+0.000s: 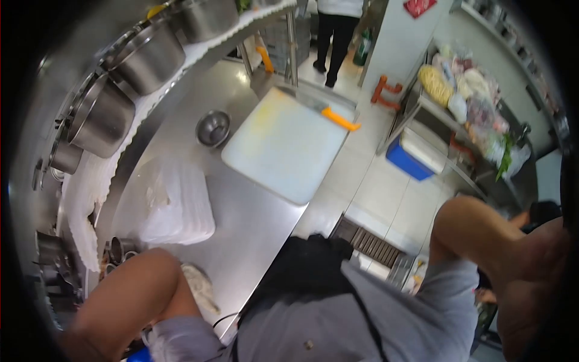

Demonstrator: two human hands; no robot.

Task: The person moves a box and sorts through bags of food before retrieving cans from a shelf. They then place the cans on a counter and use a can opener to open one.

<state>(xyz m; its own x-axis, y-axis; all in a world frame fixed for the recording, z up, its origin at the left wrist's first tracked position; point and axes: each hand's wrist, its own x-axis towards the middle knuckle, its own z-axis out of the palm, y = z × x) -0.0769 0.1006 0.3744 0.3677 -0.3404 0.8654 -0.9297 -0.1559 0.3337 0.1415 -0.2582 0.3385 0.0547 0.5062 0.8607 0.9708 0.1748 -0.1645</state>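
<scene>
My left arm is bent at the lower left, and my left hand is out of view past the dark edge. At the right edge my right arm is raised close to the camera. Part of my right hand (540, 259) or wrist shows there, blurred, with its fingers hidden. In front of my body is a steel counter (241, 232). On it lie a white cutting board (283, 148) with an orange-handled knife (341, 119) at its far right corner, a steel bowl (213, 128), a clear plastic-wrapped stack (175, 205) and a pale cloth (200, 288).
Steel pots (148, 57) stand on a shelf at the left. A person (338, 33) in dark trousers stands beyond the counter. At the right are a rack with bagged food (479, 99) and a blue-and-white box (416, 157). A floor grate (368, 241) lies right of the counter.
</scene>
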